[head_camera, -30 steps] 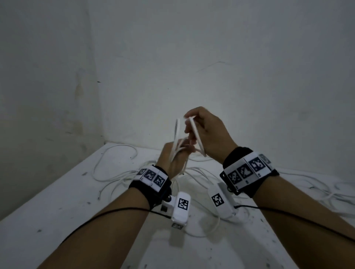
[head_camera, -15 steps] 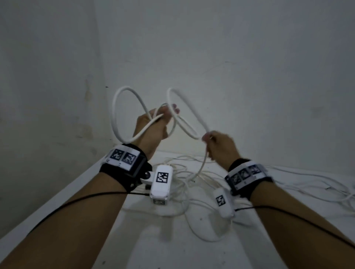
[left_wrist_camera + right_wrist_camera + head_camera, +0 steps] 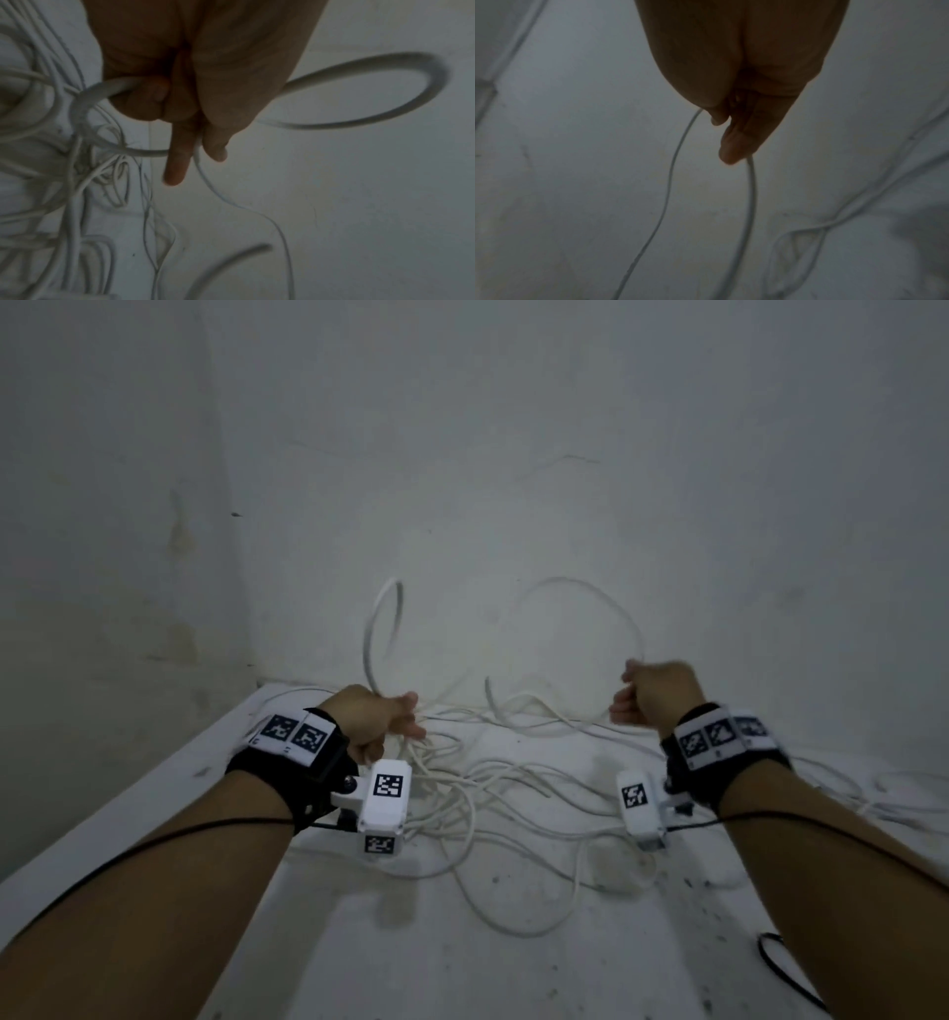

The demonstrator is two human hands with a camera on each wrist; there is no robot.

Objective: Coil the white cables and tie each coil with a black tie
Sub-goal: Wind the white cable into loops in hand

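Observation:
A white cable (image 3: 575, 584) runs between my two hands in loose loops above the table. My left hand (image 3: 395, 719) grips it at the left, with one loop (image 3: 380, 629) standing up above the fist. In the left wrist view the cable (image 3: 372, 67) curves out of the curled fingers (image 3: 177, 162) and back between them. My right hand (image 3: 639, 693) is raised at the right and pinches the cable between thumb and fingers (image 3: 734, 150); two strands (image 3: 750, 203) hang down from it. More white cable (image 3: 477, 793) lies tangled on the table between my arms.
The white table (image 3: 462, 968) stands in a corner of two white walls. Further white cables (image 3: 873, 793) trail along the table's right side. A black cord (image 3: 785, 968) lies at the front right. Thin black leads run along both forearms.
Both hands have moved apart and lower. The left hand dropped from chest height to just above the tangle; the right swung out to the right, drawing the cable into a wide loop.

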